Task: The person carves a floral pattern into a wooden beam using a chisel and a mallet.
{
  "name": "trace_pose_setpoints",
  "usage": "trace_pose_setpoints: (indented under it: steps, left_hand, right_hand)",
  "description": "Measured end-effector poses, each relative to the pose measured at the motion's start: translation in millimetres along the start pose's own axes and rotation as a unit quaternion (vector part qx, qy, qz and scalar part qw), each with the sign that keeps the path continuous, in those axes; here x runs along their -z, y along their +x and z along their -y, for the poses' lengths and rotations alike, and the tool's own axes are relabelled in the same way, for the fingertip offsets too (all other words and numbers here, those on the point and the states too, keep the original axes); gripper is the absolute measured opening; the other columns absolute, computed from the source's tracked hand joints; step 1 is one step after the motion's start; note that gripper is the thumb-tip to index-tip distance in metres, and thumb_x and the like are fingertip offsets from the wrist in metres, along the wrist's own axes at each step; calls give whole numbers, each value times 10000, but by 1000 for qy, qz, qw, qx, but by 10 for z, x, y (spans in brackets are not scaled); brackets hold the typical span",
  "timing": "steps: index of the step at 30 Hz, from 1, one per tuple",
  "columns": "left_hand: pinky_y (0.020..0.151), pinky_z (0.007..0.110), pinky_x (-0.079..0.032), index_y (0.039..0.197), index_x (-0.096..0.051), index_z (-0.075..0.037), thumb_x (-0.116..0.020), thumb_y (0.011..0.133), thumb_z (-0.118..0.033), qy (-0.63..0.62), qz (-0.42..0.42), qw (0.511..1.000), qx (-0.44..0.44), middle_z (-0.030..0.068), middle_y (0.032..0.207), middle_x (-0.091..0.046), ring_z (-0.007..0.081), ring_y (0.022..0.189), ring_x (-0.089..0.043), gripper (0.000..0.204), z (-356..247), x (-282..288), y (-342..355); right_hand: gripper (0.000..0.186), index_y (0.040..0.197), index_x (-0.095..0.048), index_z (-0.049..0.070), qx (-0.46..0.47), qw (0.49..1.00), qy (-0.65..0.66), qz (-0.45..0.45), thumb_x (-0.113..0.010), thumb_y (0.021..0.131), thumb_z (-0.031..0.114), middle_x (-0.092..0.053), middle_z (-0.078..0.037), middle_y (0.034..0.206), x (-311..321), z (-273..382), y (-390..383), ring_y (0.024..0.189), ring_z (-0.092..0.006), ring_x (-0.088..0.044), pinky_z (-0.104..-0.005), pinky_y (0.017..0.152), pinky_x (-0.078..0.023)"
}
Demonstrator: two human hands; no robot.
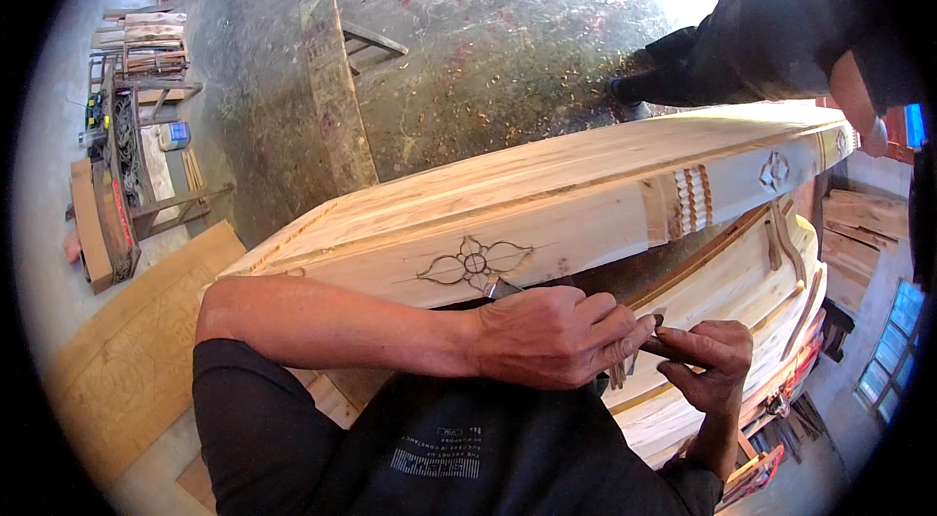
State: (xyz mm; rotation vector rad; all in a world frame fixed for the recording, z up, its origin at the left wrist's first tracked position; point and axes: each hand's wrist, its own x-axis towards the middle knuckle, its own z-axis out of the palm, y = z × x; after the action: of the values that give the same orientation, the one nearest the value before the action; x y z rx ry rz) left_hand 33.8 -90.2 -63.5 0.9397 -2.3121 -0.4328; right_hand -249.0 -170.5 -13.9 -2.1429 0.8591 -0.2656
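Note:
A long, pale wooden workpiece stretches across in front of me, with a dark-outlined flower pattern on its near side. My left hand is closed just below that flower. Beside its knuckles a flat metal blade sticks out towards the pattern; the rest of this bladed tool is hidden by the hand. My right hand grips a dark bar-like tool, its end close to the left fingertips. Whether the two tools touch there I cannot tell.
A second pale, curved wooden piece lies at the right. Another person stands at the far right, beyond the workpiece. A narrow wooden bench stands behind, on a floor strewn with shavings. A carved board leans at the left.

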Motion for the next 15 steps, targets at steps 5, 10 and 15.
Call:
trace_pose_setpoints:
  steps: [5, 10, 15]
  left_hand:
    - [592, 271, -472, 1366, -640, 98, -628, 929, -146, -35, -53, 998, 3, 41, 886, -540, 157, 782, -582, 501, -1, -74, -16]
    - [590, 271, -479, 1323, -660, 99, -637, 929, -146, -34, -31, 999, -5, 42, 884, -538, 157, 777, -585, 464, -5, -2, -21]
    - [572, 275, -474, 1315, -667, 97, -645, 921, -147, -39, -45, 998, -9, 40, 858, -524, 157, 756, -576, 464, 17, 4, 1]
  right_hand:
    - [896, 1114, -767, -66, -7, 950, 233, -208, -513, 957, 780, -726, -263, 931, 37, -158, -169, 887, -430, -694, -551, 870, -537]
    - [1062, 1199, -730, -73, 27, 926, 326, -186, -357, 969, 894, -703, -345, 1125, 164, -191, -148, 1134, -518, -643, -698, 1047, -425]
    - [1060, 1277, -697, -77, 96, 896, 376, -216, -335, 986, 876, -676, -352, 1283, 143, -322, -156, 1333, -593, -538, -767, 1149, -311]
